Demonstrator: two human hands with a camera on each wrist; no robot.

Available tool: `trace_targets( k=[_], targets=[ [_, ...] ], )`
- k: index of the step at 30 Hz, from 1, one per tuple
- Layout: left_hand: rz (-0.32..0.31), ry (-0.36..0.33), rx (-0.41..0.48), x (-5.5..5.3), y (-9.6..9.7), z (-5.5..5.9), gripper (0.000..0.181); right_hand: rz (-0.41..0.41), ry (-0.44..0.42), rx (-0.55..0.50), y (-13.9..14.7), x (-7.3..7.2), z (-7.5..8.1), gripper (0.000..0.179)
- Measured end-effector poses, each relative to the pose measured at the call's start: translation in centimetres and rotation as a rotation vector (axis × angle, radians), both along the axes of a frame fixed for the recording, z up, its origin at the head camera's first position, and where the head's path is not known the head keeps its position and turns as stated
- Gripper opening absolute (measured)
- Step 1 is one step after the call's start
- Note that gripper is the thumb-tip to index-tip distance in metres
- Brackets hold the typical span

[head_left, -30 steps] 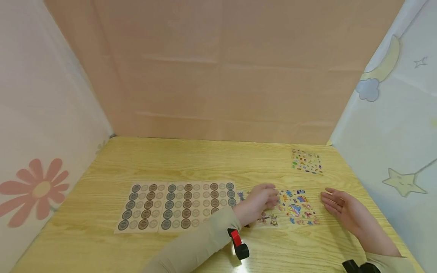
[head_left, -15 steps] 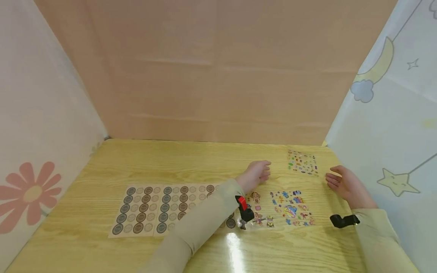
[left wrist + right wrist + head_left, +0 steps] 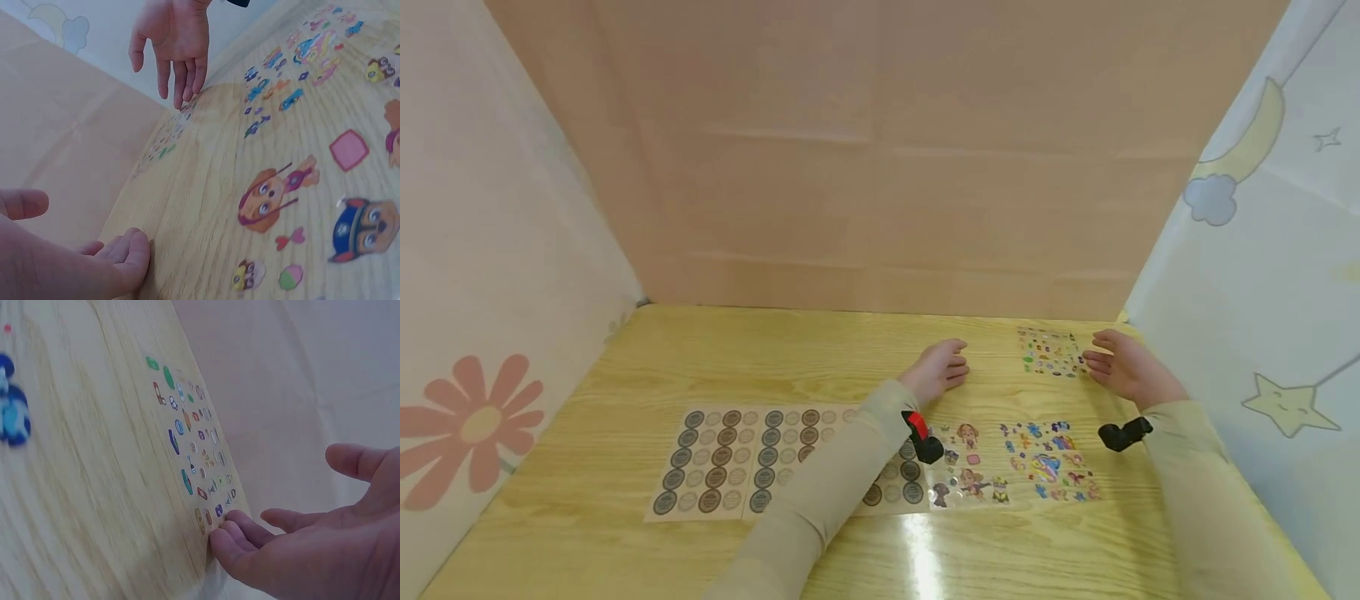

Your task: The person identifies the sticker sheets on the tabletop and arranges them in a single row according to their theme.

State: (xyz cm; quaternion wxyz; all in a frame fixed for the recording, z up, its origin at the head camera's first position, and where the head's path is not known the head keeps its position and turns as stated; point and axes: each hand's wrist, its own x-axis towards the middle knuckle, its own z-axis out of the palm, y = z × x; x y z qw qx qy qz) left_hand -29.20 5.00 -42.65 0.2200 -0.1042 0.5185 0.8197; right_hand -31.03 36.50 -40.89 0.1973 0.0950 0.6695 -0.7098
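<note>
My right hand (image 3: 1126, 367) is at the right edge of a small transparent sticker sheet (image 3: 1049, 353) near the back of the table. In the right wrist view its loosely bent fingertips touch the corner of that sheet, and the thumb stands apart. My left hand (image 3: 934, 371) is on the bare wood left of the small sheet, apart from it, fingers relaxed and nothing held. Nearer me lie a transparent sheet of cartoon dog stickers (image 3: 972, 483) and a sheet of colourful pony-like stickers (image 3: 1047, 467).
Beige sheets of round brown and grey stickers (image 3: 722, 458) lie in a row on the left, partly covered by my left sleeve (image 3: 835, 483). A plain pinkish back wall (image 3: 880, 208) and printed side walls (image 3: 1270, 292) enclose the wooden table (image 3: 790, 354).
Both hands have moved back from the nearer sticker sheets. My right hand reached the small sheet, which has slid left. My left hand no longer covers the dog stickers.
</note>
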Motion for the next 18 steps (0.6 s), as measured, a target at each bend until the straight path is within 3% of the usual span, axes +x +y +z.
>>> trace_targets(
  k=[6,15,18],
  targets=[
    [0.006,-0.006,0.033,-0.3,-0.8,0.1,0.058,0.043,0.022,0.045,-2.8,-0.5,0.1,0.073],
    [0.013,-0.018,0.031,-0.7,-0.7,0.1,0.057,0.07,0.001,-0.011,-6.3,-0.1,0.2,0.05],
    [0.003,-0.018,0.031,-0.7,-0.6,0.2,0.057,0.077,0.004,-0.016,-6.9,0.0,0.2,0.05]
  ],
)
